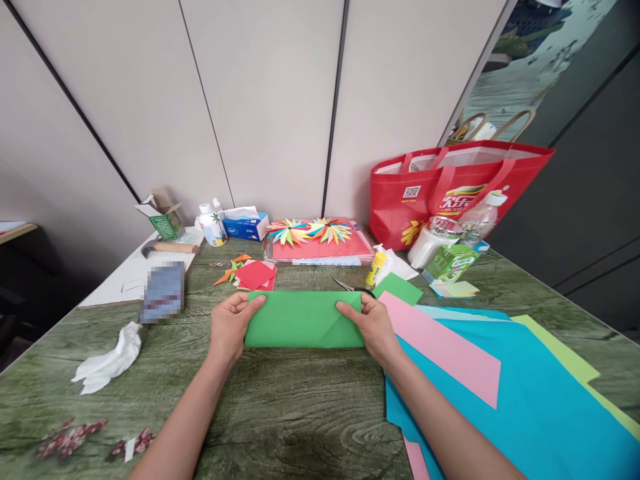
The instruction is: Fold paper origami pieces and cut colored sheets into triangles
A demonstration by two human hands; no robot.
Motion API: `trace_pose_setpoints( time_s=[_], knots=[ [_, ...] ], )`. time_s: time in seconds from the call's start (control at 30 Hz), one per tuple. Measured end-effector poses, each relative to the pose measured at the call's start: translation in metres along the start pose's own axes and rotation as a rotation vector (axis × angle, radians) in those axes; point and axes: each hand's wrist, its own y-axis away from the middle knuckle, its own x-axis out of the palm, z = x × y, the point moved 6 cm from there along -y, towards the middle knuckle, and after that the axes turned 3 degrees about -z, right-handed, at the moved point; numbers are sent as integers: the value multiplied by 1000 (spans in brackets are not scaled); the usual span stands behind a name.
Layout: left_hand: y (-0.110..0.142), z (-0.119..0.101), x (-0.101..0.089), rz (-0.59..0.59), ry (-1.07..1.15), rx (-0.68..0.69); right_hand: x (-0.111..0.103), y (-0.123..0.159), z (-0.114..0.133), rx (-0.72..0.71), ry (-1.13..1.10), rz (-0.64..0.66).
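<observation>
A green sheet of paper (300, 321), folded into a long rectangle, is held up between my two hands. My left hand (230, 325) pinches its left end, thumb on the front face. At the opposite end my right hand (373, 325) grips the upper right corner the same way, where a slanting fold line shows. The fingers behind the paper are partly hidden. Just beyond it lie scissors (345, 285), partly covered, and a yellow glue stick (375, 268). Red square papers (255, 275) rest behind my left hand.
Blue sheets (540, 393) with a pink strip (450, 350) spread on the right. A red bag (407, 200), a jar (433, 243) and a green carton (453, 263) stand behind. Folded paper stars (330, 231) lie at the back. On the left are crumpled tissue (111, 360) and a hammer (170, 247).
</observation>
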Motion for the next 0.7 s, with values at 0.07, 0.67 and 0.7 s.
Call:
trace_pose_setpoints(
  time_s=[0.07,0.67,0.7],
  knots=[
    [0,1,0,4,6,-3,0,0,0,-1,-1,-3],
    [-2,-1,-1,-41,57,19,-2,-1,0,-10,7,-28],
    [-2,-2,-1,-44,60,27,-2,-1,0,-11,6,-30]
  ],
)
